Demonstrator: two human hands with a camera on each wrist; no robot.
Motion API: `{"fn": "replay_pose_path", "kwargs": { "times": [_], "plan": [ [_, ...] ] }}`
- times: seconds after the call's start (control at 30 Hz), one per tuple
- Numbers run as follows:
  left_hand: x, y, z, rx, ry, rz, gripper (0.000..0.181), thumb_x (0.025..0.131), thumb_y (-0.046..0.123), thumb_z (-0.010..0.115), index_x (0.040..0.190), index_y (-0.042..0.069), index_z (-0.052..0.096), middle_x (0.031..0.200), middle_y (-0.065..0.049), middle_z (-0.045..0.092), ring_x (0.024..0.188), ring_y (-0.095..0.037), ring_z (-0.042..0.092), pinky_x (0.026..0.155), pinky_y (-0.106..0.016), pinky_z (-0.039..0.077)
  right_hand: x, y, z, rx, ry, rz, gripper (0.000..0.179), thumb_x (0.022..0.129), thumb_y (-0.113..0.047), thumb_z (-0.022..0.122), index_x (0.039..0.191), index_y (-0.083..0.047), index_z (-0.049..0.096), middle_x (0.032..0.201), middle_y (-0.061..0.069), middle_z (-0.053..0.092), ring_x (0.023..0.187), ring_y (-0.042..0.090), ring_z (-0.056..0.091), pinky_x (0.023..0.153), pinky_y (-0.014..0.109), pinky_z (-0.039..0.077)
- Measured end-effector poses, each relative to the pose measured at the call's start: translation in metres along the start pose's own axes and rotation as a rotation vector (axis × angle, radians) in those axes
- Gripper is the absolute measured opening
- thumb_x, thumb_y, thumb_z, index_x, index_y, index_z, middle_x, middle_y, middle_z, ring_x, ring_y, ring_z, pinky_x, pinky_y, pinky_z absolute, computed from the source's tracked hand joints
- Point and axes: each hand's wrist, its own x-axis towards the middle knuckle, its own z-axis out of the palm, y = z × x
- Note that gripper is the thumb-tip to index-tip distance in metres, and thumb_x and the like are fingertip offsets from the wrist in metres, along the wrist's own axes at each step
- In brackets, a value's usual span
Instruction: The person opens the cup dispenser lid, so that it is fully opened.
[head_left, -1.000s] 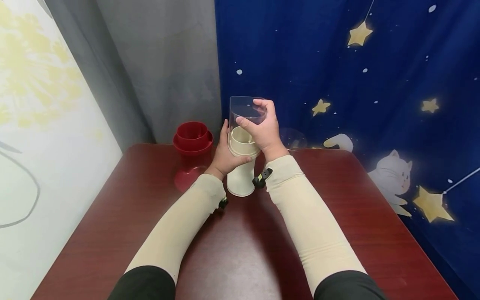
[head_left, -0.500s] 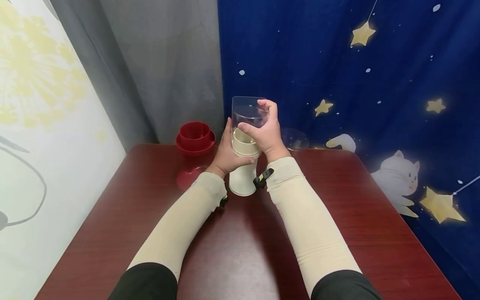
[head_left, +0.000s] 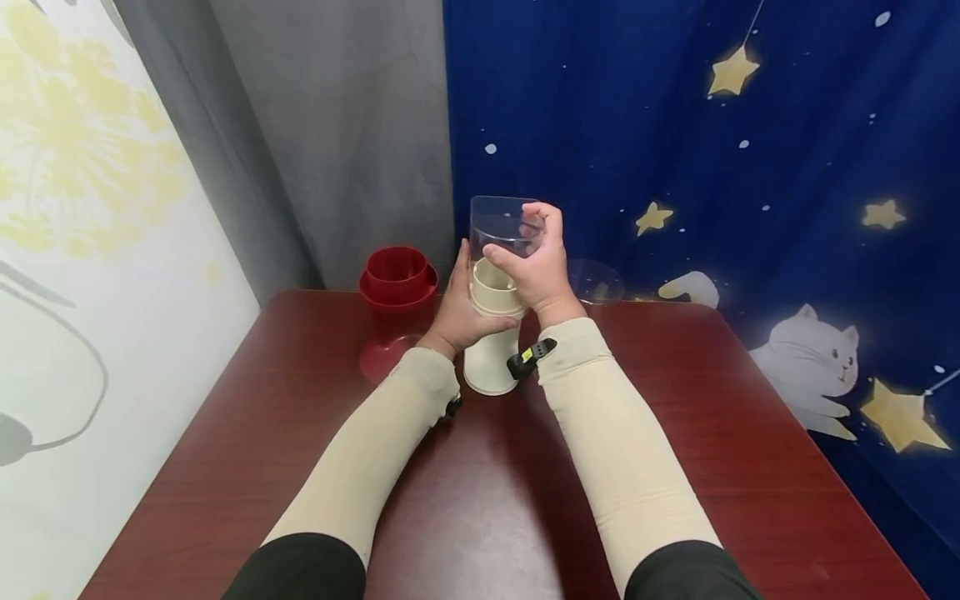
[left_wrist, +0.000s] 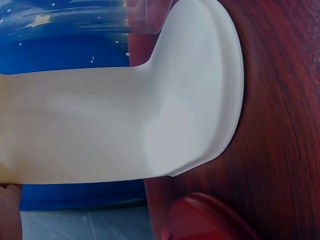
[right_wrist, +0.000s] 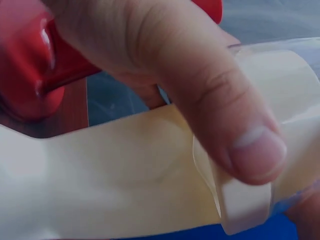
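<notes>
A cream pedestal stand (head_left: 491, 367) with a round collar on top stands upright on the table. My left hand (head_left: 456, 312) grips it just at the collar, its thumb (right_wrist: 250, 150) lying across the front in the right wrist view. A clear plastic container (head_left: 491, 218) with an open top sits over the collar, and my right hand (head_left: 542, 267) holds it, thumb at the near side and fingers bent round the right. In the left wrist view the stand's flared foot (left_wrist: 200, 100) rests on the wood. The far side of the collar is partly hidden by my hands.
A red stand (head_left: 397, 287) of similar shape stands to the left. Another clear plastic piece (head_left: 596, 282) is behind my right wrist, near the back edge of the dark red table (head_left: 645, 367). Grey and blue star-patterned curtains (head_left: 585, 108) hang behind.
The head view has swung slightly left, so everything sits a little further right in it. Both hands keep their hold on the stand and the clear container.
</notes>
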Motion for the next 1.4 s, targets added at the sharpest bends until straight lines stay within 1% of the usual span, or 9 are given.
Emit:
{"fn": "replay_pose_path", "kwargs": {
  "times": [0.13, 0.27, 0.5, 0.63, 0.77, 0.93, 1.07, 1.2, 1.4],
  "plan": [
    [0.001, 0.003, 0.002, 0.0, -0.013, -0.012, 0.152, 0.063, 0.033, 0.101, 0.17, 0.028, -0.007, 0.169, -0.008, 0.034, 0.144, -0.026, 0.047, 0.12, -0.043, 0.043, 0.0, 0.001, -0.003, 0.014, 0.015, -0.005, 0.079, 0.072, -0.025, 0.087, 0.137, -0.013, 0.043, 0.144, 0.01, 0.049, 0.128, 0.028, 0.053, 0.105, 0.033, 0.049],
    [0.002, 0.003, 0.004, -0.002, -0.019, -0.018, 0.152, 0.063, 0.032, 0.101, 0.17, 0.025, -0.006, 0.168, -0.009, 0.036, 0.142, -0.026, 0.049, 0.118, -0.043, 0.045, 0.001, 0.0, -0.005, 0.018, 0.029, 0.0, 0.079, 0.072, -0.023, 0.087, 0.136, -0.014, 0.043, 0.143, 0.009, 0.05, 0.127, 0.025, 0.053, 0.105, 0.034, 0.049],
    [0.002, 0.004, 0.004, -0.011, -0.025, -0.036, 0.15, 0.064, 0.032, 0.101, 0.17, 0.028, -0.005, 0.167, -0.009, 0.037, 0.143, -0.026, 0.048, 0.118, -0.043, 0.046, 0.003, 0.0, -0.005, 0.032, 0.038, -0.007, 0.074, 0.073, -0.018, 0.088, 0.134, -0.014, 0.045, 0.141, 0.008, 0.051, 0.128, 0.034, 0.053, 0.106, 0.038, 0.05],
    [0.001, 0.004, 0.003, 0.003, -0.017, -0.047, 0.151, 0.064, 0.033, 0.101, 0.17, 0.029, -0.006, 0.166, -0.01, 0.038, 0.143, -0.027, 0.048, 0.119, -0.044, 0.045, 0.003, -0.001, -0.004, 0.028, 0.028, 0.0, 0.073, 0.074, -0.015, 0.089, 0.133, -0.013, 0.046, 0.143, 0.008, 0.05, 0.128, 0.03, 0.054, 0.107, 0.038, 0.05],
    [0.0, 0.003, 0.003, 0.01, -0.022, -0.046, 0.152, 0.064, 0.034, 0.101, 0.169, 0.032, -0.007, 0.166, -0.01, 0.038, 0.145, -0.027, 0.047, 0.119, -0.044, 0.045, 0.002, -0.004, -0.004, -0.009, 0.031, 0.007, 0.077, 0.074, -0.013, 0.09, 0.136, -0.008, 0.044, 0.144, 0.011, 0.05, 0.129, 0.029, 0.054, 0.106, 0.037, 0.05],
    [0.0, 0.001, 0.002, 0.025, -0.025, -0.053, 0.152, 0.064, 0.035, 0.101, 0.169, 0.031, -0.009, 0.167, -0.01, 0.037, 0.147, -0.027, 0.046, 0.121, -0.044, 0.043, 0.001, -0.006, -0.004, -0.072, 0.014, 0.017, 0.082, 0.073, -0.009, 0.089, 0.139, -0.004, 0.041, 0.149, 0.018, 0.046, 0.136, 0.034, 0.051, 0.111, 0.044, 0.048],
    [0.0, 0.0, 0.001, 0.043, -0.017, -0.055, 0.152, 0.065, 0.035, 0.101, 0.17, 0.027, -0.009, 0.167, -0.011, 0.038, 0.147, -0.028, 0.046, 0.121, -0.045, 0.042, 0.002, -0.007, -0.003, -0.087, 0.001, 0.016, 0.083, 0.073, -0.009, 0.089, 0.14, -0.003, 0.041, 0.152, 0.019, 0.044, 0.139, 0.034, 0.051, 0.113, 0.049, 0.047],
    [0.0, 0.0, -0.001, 0.042, -0.014, -0.057, 0.15, 0.066, 0.036, 0.1, 0.169, 0.029, -0.009, 0.166, -0.012, 0.038, 0.146, -0.028, 0.046, 0.12, -0.045, 0.043, 0.003, -0.007, -0.003, -0.08, 0.003, 0.011, 0.081, 0.074, -0.014, 0.092, 0.138, -0.005, 0.042, 0.149, 0.016, 0.047, 0.136, 0.029, 0.053, 0.111, 0.045, 0.048],
    [0.0, 0.001, -0.002, 0.033, -0.019, -0.07, 0.148, 0.066, 0.039, 0.099, 0.169, 0.034, -0.008, 0.165, -0.01, 0.039, 0.145, -0.028, 0.047, 0.118, -0.046, 0.046, 0.007, -0.009, -0.003, -0.026, 0.009, 0.029, 0.076, 0.073, -0.016, 0.091, 0.134, -0.01, 0.044, 0.143, 0.012, 0.051, 0.13, 0.029, 0.054, 0.108, 0.041, 0.051]
  ]
}}
